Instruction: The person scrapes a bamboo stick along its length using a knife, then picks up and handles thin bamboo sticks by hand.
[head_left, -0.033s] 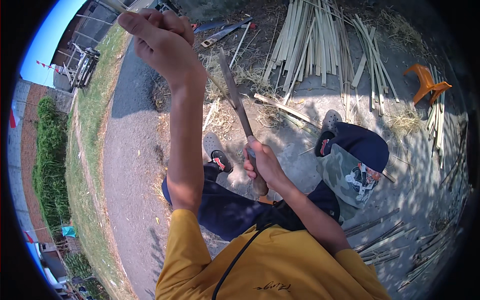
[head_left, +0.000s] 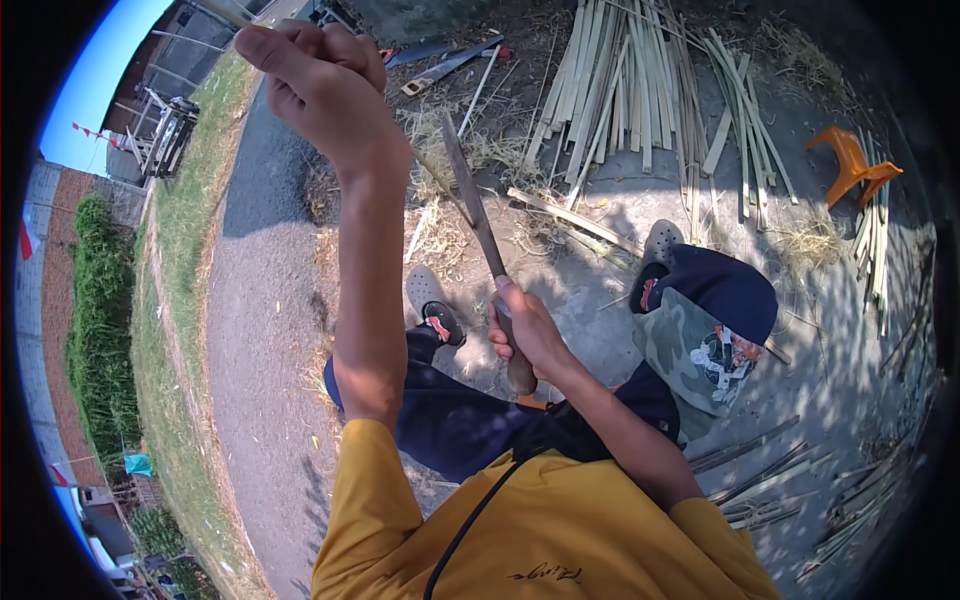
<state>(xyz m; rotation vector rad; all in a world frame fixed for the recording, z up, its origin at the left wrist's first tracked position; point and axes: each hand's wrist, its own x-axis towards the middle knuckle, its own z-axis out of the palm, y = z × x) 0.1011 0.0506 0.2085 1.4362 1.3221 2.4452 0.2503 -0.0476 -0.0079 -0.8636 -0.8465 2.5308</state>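
My left hand (head_left: 320, 85) is raised at the upper left, its fingers closed round a thin bamboo strip (head_left: 436, 176). One end of the strip sticks out beyond the fist at the top edge. The other end slants down behind my wrist to meet the blade of a long knife (head_left: 476, 205). My right hand (head_left: 528, 328) grips this knife by its wooden handle, low in front of my lap, with the blade pointing up and slightly left. Where strip and blade cross, I cannot tell how deep the contact is.
Pale bamboo strips (head_left: 620, 90) lie in a large pile ahead. Two handsaws (head_left: 450, 70) rest at the far left, near curly shavings (head_left: 490, 150). An orange plastic stool (head_left: 850, 170) lies tipped at the right. Darker strips (head_left: 765, 485) are at the lower right.
The knife in my right hand has shifted very slightly, its tip a little lower and nearer to me. My left hand looks nearly unmoved.
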